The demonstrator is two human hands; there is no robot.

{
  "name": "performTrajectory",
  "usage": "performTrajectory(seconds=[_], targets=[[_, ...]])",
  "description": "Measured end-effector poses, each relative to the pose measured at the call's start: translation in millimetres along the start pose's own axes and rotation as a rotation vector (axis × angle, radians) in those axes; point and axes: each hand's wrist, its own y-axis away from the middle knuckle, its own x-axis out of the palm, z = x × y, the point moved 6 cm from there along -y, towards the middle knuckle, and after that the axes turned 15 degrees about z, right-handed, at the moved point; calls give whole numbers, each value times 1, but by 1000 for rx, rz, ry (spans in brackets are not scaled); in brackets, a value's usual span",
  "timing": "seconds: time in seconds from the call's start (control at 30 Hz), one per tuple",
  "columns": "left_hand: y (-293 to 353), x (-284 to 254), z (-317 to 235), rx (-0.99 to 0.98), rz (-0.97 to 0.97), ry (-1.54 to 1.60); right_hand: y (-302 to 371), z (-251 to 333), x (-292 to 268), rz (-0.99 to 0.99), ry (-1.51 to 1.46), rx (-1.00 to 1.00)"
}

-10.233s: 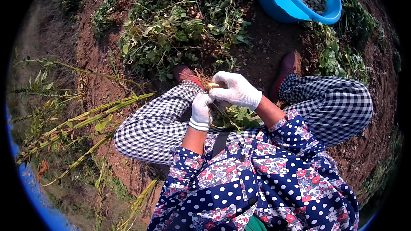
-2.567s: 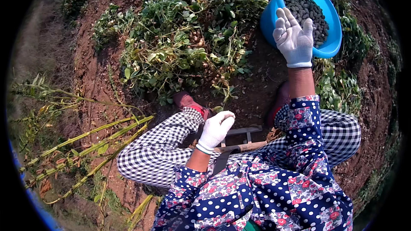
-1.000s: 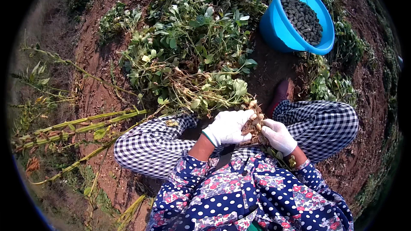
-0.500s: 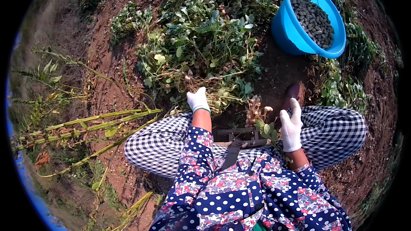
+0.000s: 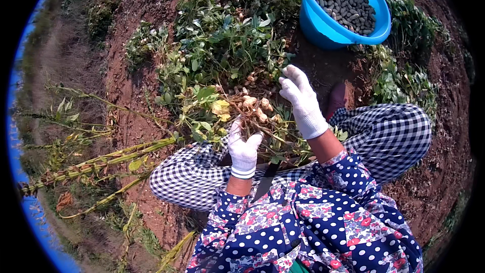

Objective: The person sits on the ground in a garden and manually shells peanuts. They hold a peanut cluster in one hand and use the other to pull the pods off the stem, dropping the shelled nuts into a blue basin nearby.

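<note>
White knitted gloves cover both of my hands. My left hand [image 5: 243,146] is closed round the root end of a peanut plant [image 5: 221,108], in front of my lap. Pale peanut pods [image 5: 260,109] cluster on its roots just beyond those fingers, and a yellowed leaf hangs to their left. To the right of the pods, my right hand [image 5: 302,96] is raised with its fingers stretched out and holds nothing that I can see. Leafy uprooted peanut plants [image 5: 227,40] lie heaped beyond both hands.
A blue plastic tub [image 5: 316,29] holding many dark pods stands at the far right. Long weed stalks [image 5: 101,159] reach in from the left toward my checked left knee [image 5: 184,174]. My shoe [image 5: 337,98] rests on reddish soil near the right knee.
The peanut plant with its pods now lies in my left hand, in front of me. My right hand has moved up and left, close to the pods. The view has shifted somewhat.
</note>
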Motion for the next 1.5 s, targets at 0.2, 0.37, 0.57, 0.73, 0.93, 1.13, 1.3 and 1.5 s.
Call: performTrajectory(seconds=[0.2, 0.37, 0.57, 0.73, 0.93, 1.13, 1.3, 1.5], targets=[[-30, -6, 2, -73, 5, 153, 40, -72, 50, 726, 194, 264], [-39, -15, 20, -153, 58, 160, 36, -84, 23, 327, 187, 379], [-25, -56, 6, -261, -131, -386, 35, -78, 26, 285, 642, 209], [-40, -32, 7, -306, 48, -504, 50, -73, 58, 455, 870, 61], [-36, -20, 20, -255, 149, 83, 38, -69, 38, 791, 734, 243], [-21, -15, 4, -235, 220, -212, 4, -40, -4, 212, 237, 48], [-20, 0, -17, -171, 272, -637, 19, -16, 35, 405, 751, -309], [-15, -1, -18, -169, 317, -648, 19, -12, 36, 503, 869, -229]])
